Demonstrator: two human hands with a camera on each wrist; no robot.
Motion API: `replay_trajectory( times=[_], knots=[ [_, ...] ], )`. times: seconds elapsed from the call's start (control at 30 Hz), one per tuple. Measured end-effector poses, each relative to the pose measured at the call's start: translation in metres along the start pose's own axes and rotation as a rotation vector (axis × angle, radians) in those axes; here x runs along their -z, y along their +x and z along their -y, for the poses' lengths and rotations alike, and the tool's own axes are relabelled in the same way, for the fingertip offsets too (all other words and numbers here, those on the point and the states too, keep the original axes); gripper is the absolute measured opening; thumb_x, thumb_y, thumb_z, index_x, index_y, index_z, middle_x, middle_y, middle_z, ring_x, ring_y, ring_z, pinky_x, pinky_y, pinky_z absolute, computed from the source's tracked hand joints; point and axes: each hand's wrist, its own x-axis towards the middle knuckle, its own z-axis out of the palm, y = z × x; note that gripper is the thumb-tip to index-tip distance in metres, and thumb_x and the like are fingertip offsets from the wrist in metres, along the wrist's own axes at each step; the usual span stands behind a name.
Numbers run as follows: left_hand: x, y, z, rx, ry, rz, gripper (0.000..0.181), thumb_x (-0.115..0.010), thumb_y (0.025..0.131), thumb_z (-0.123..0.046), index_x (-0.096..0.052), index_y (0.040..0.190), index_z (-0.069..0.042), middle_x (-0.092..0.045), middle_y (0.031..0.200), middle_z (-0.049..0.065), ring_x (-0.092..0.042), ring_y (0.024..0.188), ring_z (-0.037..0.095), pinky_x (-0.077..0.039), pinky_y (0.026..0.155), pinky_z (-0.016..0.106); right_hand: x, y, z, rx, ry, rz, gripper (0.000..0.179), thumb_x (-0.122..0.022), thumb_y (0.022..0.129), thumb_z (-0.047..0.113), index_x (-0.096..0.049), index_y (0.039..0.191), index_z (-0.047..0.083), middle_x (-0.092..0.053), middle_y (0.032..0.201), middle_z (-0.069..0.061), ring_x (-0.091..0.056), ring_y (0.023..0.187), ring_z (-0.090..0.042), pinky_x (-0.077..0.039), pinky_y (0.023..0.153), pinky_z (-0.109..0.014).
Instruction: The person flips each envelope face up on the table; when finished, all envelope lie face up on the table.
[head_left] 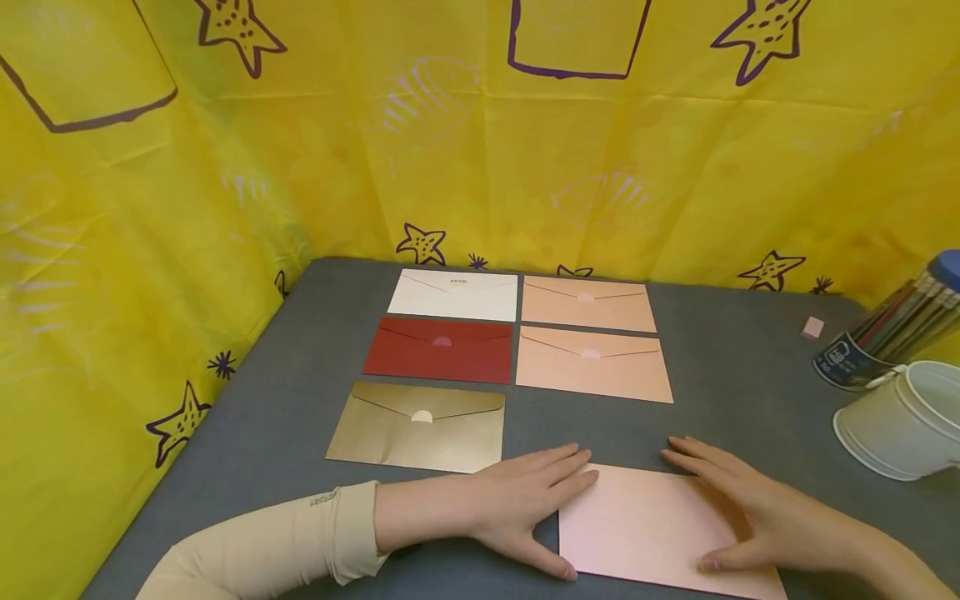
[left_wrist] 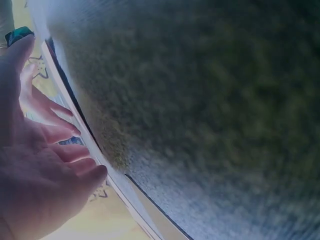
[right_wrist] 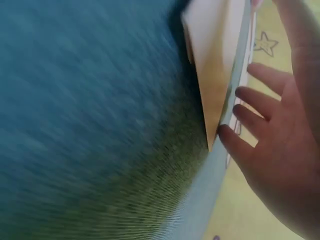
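A plain pink envelope (head_left: pixel 645 533), no flap showing, lies at the front of the grey table. My left hand (head_left: pixel 517 504) is at its left side, fingers extended over the upper left corner and thumb near the lower left. Above its right part is my right hand (head_left: pixel 757 508), fingers spread, the thumb over the lower edge; contact is unclear. Beyond lie a gold envelope (head_left: pixel 442 446), a red envelope (head_left: pixel 412 354) and a white envelope (head_left: pixel 420 300) in a left column. Two peach envelopes (head_left: pixel 622 375) form the right column, flaps facing up.
On the right stand a tub of pencils (head_left: pixel 851 362) and a white metal cup (head_left: pixel 877 433) with a handle. A small pink eraser-like block (head_left: pixel 813 327) sits behind them. Yellow patterned cloth (head_left: pixel 480 167) hangs along the table's back and left side.
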Motion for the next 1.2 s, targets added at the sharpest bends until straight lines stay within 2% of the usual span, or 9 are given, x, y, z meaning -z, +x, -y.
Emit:
replay_trajectory(
  times=[0.1,0.2,0.3,0.47,0.7,0.9,1.03,1.2],
  knots=[
    [-0.001,0.0,0.0,0.001,0.045,0.018,0.1,-0.048,0.085,-0.075,-0.018,0.156,-0.011,-0.016,0.161,0.009,-0.011,0.148,0.021,-0.013,0.116,0.028,-0.003,-0.008,0.005,-0.013,-0.05,0.044,0.1,-0.08,0.069,0.059,-0.034,0.152,0.027,-0.029,0.158,0.0,-0.022,0.137,0.006,-0.049,0.089,-0.034],
    [-0.003,0.001,0.0,0.004,0.075,0.028,0.103,-0.049,0.083,-0.076,-0.018,0.156,-0.011,-0.016,0.161,0.009,-0.011,0.148,0.021,-0.013,0.117,0.027,-0.007,-0.011,0.009,-0.02,-0.05,0.078,0.106,-0.08,0.067,0.06,-0.029,0.154,0.028,-0.026,0.159,0.001,-0.025,0.138,0.002,-0.05,0.086,-0.037],
    [-0.004,0.003,0.001,-0.007,0.099,0.04,0.107,-0.049,0.081,-0.079,-0.018,0.156,-0.011,-0.016,0.161,0.009,-0.012,0.148,0.021,-0.013,0.117,0.028,-0.01,-0.012,0.011,-0.048,-0.03,0.114,0.109,-0.08,0.067,0.06,-0.026,0.155,0.03,-0.023,0.16,0.002,-0.026,0.137,0.002,-0.051,0.085,-0.039],
    [-0.006,0.004,0.001,-0.028,0.132,0.037,0.106,-0.048,0.081,-0.08,-0.022,0.155,-0.01,-0.02,0.16,0.009,-0.016,0.147,0.02,-0.013,0.116,0.025,-0.011,-0.014,0.014,-0.051,-0.051,0.11,0.109,-0.079,0.066,0.064,-0.026,0.155,0.029,-0.025,0.159,0.001,-0.028,0.136,0.001,-0.051,0.085,-0.038],
    [-0.004,0.006,0.001,-0.047,0.161,0.022,0.1,-0.048,0.082,-0.079,-0.032,0.152,-0.01,-0.027,0.158,0.011,-0.022,0.146,0.02,-0.018,0.114,0.023,-0.009,-0.012,0.015,-0.117,-0.048,0.148,0.105,-0.076,0.067,0.065,-0.026,0.154,0.035,-0.025,0.159,0.005,-0.042,0.132,-0.016,-0.051,0.086,-0.04],
    [0.0,0.006,0.002,-0.077,0.15,0.01,0.093,-0.049,0.083,-0.077,-0.039,0.149,-0.012,-0.034,0.155,0.009,-0.028,0.143,0.019,-0.024,0.112,0.022,-0.004,-0.011,0.017,-0.145,-0.039,0.186,0.099,-0.075,0.072,0.063,-0.025,0.154,0.038,-0.026,0.159,0.006,-0.046,0.129,-0.025,-0.051,0.084,-0.043],
    [0.003,0.004,0.003,-0.118,0.128,-0.01,0.081,-0.052,0.086,-0.072,-0.047,0.145,-0.016,-0.042,0.15,0.004,-0.035,0.14,0.016,-0.034,0.106,0.02,0.0,-0.011,0.017,-0.114,-0.063,0.185,0.095,-0.072,0.074,0.064,-0.027,0.154,0.037,-0.028,0.158,0.008,-0.046,0.13,-0.02,-0.051,0.084,-0.042],
    [0.008,0.002,0.005,-0.192,0.094,-0.043,0.063,-0.054,0.091,-0.063,-0.055,0.139,-0.021,-0.051,0.143,-0.004,-0.041,0.135,0.008,-0.043,0.096,0.018,0.007,-0.01,0.014,0.017,-0.085,0.141,0.089,-0.074,0.078,0.057,-0.034,0.152,0.03,-0.034,0.155,0.006,-0.043,0.132,-0.007,-0.05,0.087,-0.034]
  ],
)
